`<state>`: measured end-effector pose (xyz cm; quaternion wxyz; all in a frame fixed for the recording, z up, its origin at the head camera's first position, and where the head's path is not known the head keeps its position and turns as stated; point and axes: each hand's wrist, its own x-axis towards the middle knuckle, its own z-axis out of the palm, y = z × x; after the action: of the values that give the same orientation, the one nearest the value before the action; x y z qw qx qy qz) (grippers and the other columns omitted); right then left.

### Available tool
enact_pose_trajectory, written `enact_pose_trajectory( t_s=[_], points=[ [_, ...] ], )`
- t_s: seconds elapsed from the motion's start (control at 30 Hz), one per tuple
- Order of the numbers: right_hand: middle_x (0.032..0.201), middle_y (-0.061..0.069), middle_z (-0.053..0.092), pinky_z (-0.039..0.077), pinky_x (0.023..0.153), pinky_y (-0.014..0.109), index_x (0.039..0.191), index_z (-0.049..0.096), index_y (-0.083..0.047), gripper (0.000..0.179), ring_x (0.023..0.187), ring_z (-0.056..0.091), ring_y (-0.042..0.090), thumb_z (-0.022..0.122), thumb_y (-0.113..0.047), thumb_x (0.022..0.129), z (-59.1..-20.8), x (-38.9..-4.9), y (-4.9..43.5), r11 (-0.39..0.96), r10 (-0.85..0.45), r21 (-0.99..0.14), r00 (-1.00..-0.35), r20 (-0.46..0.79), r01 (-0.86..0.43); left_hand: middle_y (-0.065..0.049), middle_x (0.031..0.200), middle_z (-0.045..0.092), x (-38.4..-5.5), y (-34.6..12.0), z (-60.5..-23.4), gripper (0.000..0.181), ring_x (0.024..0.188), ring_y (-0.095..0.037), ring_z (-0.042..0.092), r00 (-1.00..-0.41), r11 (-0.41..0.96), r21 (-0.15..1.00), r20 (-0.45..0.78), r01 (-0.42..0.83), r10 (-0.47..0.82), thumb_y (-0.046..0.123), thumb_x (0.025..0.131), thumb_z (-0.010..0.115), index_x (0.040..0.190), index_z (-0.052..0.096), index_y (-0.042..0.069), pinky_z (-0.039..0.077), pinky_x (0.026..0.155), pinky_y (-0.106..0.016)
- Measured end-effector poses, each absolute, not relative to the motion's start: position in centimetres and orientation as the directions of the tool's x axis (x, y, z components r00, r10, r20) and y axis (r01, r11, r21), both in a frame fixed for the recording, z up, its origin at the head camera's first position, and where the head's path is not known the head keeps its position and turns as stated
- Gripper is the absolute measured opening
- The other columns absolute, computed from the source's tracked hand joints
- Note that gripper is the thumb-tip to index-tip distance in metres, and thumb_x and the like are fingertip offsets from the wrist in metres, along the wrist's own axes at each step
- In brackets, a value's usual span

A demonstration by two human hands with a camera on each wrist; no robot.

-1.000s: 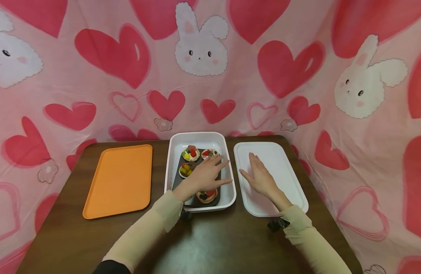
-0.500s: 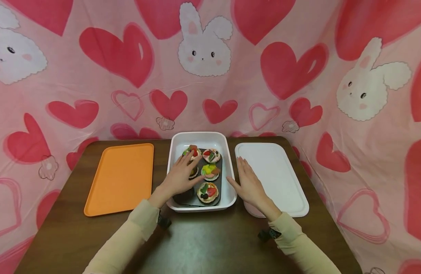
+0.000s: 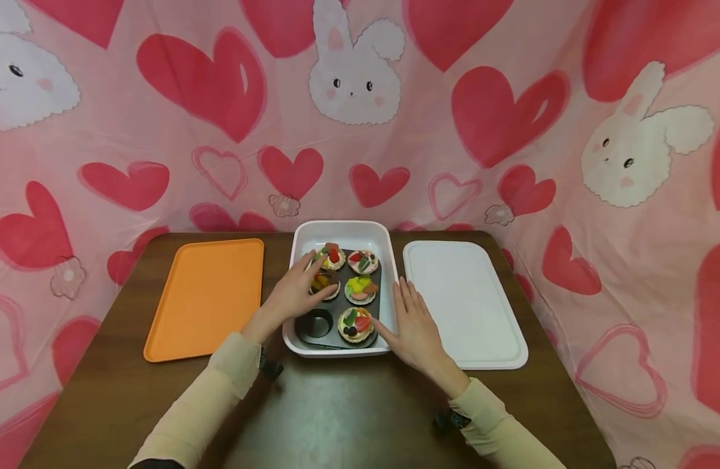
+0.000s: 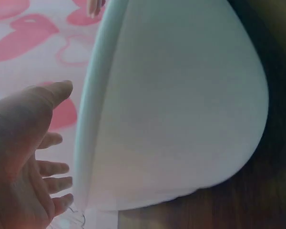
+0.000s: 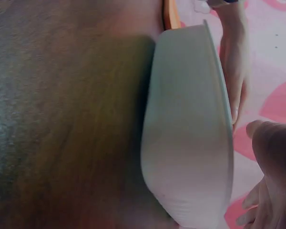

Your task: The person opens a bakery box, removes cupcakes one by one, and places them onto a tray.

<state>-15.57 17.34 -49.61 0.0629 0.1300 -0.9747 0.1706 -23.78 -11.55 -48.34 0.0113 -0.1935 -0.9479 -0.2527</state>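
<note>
In the head view a white bin (image 3: 389,251) holds a dark muffin pan (image 3: 336,339) with several fruit tarts in its cups. The front right tart (image 3: 355,324) has a strawberry and dark berries on it; the front left cup (image 3: 316,322) has no tart. My left hand (image 3: 292,290) hovers over the bin's left rim, fingers spread above the left-hand tarts. Over the right rim, my right hand (image 3: 415,329) extends with straight fingers, its thumb near the front right tart. Both wrist views show the bin's outer wall (image 4: 181,105) beside the fingers, with neither hand gripping anything.
An orange tray (image 3: 210,296) lies to the left of the bin, and a white tray or lid (image 3: 465,303) to the right. All stand on a dark wooden table (image 3: 348,410). A pink cloth (image 3: 418,143) with hearts and rabbits hangs behind the table.
My left hand has drawn back leftward from over the tarts to the bin's left rim. My right hand has shifted left from over the white tray to the bin's right rim.
</note>
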Motion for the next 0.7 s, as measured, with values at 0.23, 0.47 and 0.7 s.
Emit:
enact_pose_trajectory(
  t_s=[0.23,0.47,0.7],
  points=[
    [0.177,0.028,0.033,0.032,0.136,0.06,0.169,0.032,0.006,0.108,0.167,0.031,0.045,0.067,-0.067,0.097,-50.6,-15.3,17.2,0.923,-0.234,-0.268,-0.956,0.175,-0.275,-0.033,0.172,0.039,-25.9,-12.1,-48.1,0.084,0.153,-0.054,0.049,-0.926,0.782,0.51,0.089,0.359,0.367,0.049,0.103,0.073,0.17,0.041,0.011,0.044,0.124,-0.07],
    [0.178,0.027,0.032,0.032,0.136,0.059,0.169,0.029,0.007,0.115,0.168,0.03,0.045,0.066,-0.071,0.094,-51.5,-14.9,17.2,0.934,-0.238,-0.239,-0.961,0.141,-0.267,-0.035,0.163,0.05,-28.3,-12.2,-47.6,0.084,0.147,-0.051,0.056,-0.92,0.773,0.519,0.073,0.364,0.384,0.043,0.103,0.074,0.167,0.042,0.0,0.047,0.123,-0.065],
    [0.181,0.025,0.024,0.029,0.137,0.058,0.171,0.024,0.006,0.119,0.17,0.023,0.044,0.066,-0.073,0.093,-52.3,-14.5,17.4,0.929,-0.237,-0.259,-0.963,0.127,-0.263,-0.035,0.166,0.045,-29.9,-11.4,-47.4,0.091,0.146,-0.048,0.056,-0.92,0.764,0.569,-0.03,0.305,0.39,0.045,0.103,0.072,0.17,0.033,-0.003,0.046,0.126,-0.061]
  ],
)
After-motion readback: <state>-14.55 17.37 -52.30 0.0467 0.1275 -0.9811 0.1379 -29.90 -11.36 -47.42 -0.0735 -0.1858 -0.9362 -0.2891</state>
